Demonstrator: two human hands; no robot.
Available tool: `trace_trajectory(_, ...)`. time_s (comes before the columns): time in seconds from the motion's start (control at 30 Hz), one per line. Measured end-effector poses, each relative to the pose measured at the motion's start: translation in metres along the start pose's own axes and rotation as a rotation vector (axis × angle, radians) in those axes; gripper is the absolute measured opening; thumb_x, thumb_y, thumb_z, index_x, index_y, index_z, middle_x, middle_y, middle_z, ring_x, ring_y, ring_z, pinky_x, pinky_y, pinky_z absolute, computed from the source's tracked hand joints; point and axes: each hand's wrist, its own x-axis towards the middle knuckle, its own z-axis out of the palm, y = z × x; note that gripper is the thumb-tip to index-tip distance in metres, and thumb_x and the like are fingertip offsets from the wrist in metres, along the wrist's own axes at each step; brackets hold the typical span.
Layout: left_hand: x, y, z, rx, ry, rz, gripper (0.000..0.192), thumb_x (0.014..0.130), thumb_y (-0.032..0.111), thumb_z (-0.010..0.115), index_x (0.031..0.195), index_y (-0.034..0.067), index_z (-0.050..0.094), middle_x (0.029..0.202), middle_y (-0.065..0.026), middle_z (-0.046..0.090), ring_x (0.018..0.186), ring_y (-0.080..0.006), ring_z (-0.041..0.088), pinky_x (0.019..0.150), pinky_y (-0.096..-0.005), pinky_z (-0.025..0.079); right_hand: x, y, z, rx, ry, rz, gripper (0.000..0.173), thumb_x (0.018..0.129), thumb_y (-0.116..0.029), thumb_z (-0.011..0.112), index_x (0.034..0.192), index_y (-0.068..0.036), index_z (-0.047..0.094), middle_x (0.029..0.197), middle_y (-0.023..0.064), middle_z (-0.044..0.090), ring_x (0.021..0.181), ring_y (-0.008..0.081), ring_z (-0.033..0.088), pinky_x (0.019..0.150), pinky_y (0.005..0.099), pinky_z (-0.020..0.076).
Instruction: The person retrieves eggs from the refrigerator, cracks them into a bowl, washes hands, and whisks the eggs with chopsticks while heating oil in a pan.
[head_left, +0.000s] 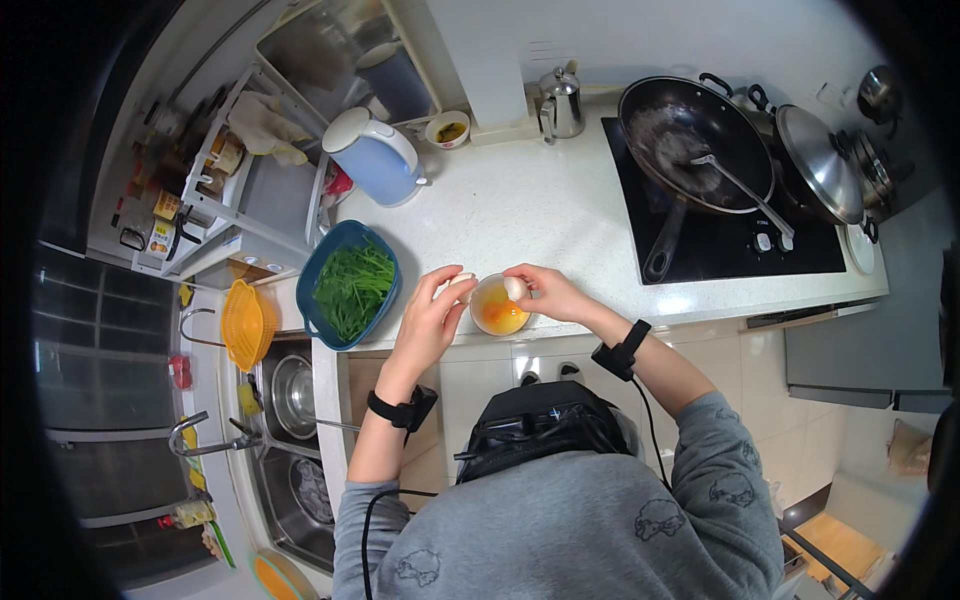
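My left hand (433, 319) holds a piece of eggshell (463, 286) in its fingertips at the left rim of a small round bowl. Another eggshell piece (515, 288) is between the fingers of my right hand (553, 295), over the bowl's upper right rim. Raw egg (498, 309) with orange yolk lies in the bowl (481, 325), which stands at the front edge of the white counter (517, 202). Left of my left hand is a dark blue basin (306, 289) with cut green leafy vegetables (354, 289) in it.
A blue electric kettle (382, 161), a small bowl (448, 130) and a metal pot (561, 105) stand farther back. On the right, a wok (667, 109) with a spatula (739, 187) and a lidded pan (819, 161) sit on the black cooktop (810, 255). A yellow colander (246, 326) and a sink (270, 480) are left.
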Motion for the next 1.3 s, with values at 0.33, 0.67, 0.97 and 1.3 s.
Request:
trace_trajectory(0.33,-0.004,-0.011,0.023,-0.127,0.011,-0.125,0.039,0.074,-0.004,0.067,0.111,0.003,0.055,0.113,-0.0126,0.056,0.103,-0.0253,0.058,0.085,-0.0334,0.048,-0.006,-0.004,-0.001,0.205,-0.04,0.086,0.049,0.078,-0.004,0.062,0.125,-0.002,0.048,0.117,0.0104,0.057,0.108,0.0187,0.055,0.094,0.0323,0.0435)
trace_trajectory(0.67,-0.011,-0.013,0.06,-0.59,-0.007,-0.438,0.045,0.08,0.007,0.068,0.121,-0.001,0.051,0.116,-0.012,0.059,0.108,-0.0204,0.057,0.095,-0.0332,0.045,-0.001,-0.017,0.001,0.628,-0.142,0.146,0.054,0.081,-0.006,0.067,0.129,0.0,0.044,0.123,0.0114,0.054,0.115,0.019,0.052,0.101,0.0323,0.0398)
trace_trajectory(0.97,-0.026,-0.014,0.072,-0.582,-0.113,-0.495,0.054,0.083,0.019,0.067,0.129,0.003,0.047,0.122,-0.0161,0.056,0.112,-0.0233,0.055,0.095,-0.0337,0.043,-0.01,-0.015,0.003,0.516,-0.205,0.203,0.053,0.083,-0.002,0.064,0.131,-0.002,0.042,0.125,0.0106,0.053,0.114,0.0184,0.053,0.097,0.0309,0.0436)
trace_trajectory(1.3,-0.071,-0.097,0.075,0.351,0.192,-0.707,0.056,0.074,0.014,0.068,0.122,-0.005,0.045,0.112,-0.0243,0.052,0.106,-0.0389,0.05,0.09,-0.0437,0.042,-0.017,-0.031,-0.008,0.459,-0.043,0.248,0.053,0.084,-0.005,0.064,0.131,-0.002,0.041,0.123,0.0102,0.054,0.114,0.0176,0.053,0.098,0.0309,0.0421)
